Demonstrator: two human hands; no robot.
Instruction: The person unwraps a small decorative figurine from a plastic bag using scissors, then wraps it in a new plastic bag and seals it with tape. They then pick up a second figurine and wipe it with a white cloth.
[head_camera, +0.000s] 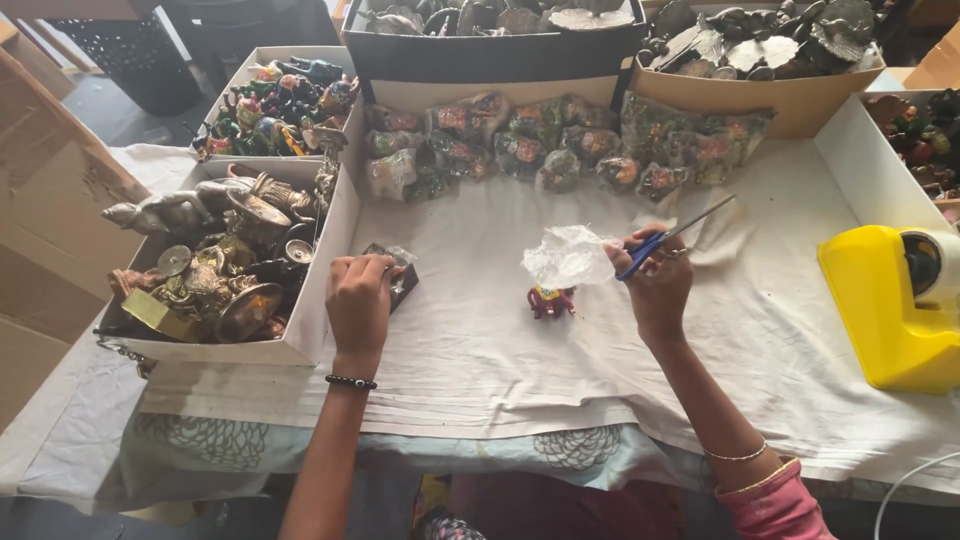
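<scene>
Holding: the right hand (655, 285) is clamped on blue-handled scissors (665, 240), fingers through the loops, blades pointing up and to the right.
Wrap: a crumpled sheet of clear plastic (568, 257) sits just left of the right hand, touching its fingertips; whether the hand also pinches it I cannot tell.
Figurine: a small red figurine (551, 300) stands on the cloth right below the plastic, near the right hand and apart from the left.
Left hand: the left hand (358, 303) rests palm down with fingers curled together on a small dark packet (396, 272) in shiny wrap, beside the wall of the nearest box.
Wrists: a dark bead bracelet (351, 381) on the left, thin bangles (738, 456) and a pink sleeve (775, 505) on the right.
Tabletop: covered with a white cloth (520, 360), creased, over a pale patterned sheet at the front edge.
Near box: a white cardboard box (318, 300) at left, filled with brass and metal ornaments.
Far box: another box (262, 55) behind it holds bright painted figures.
Back row: wrapped colourful figures in plastic bags (560, 145) lie in a line along the far side.
Right side: a yellow tape dispenser (885, 305) stands well apart from the right hand.
</scene>
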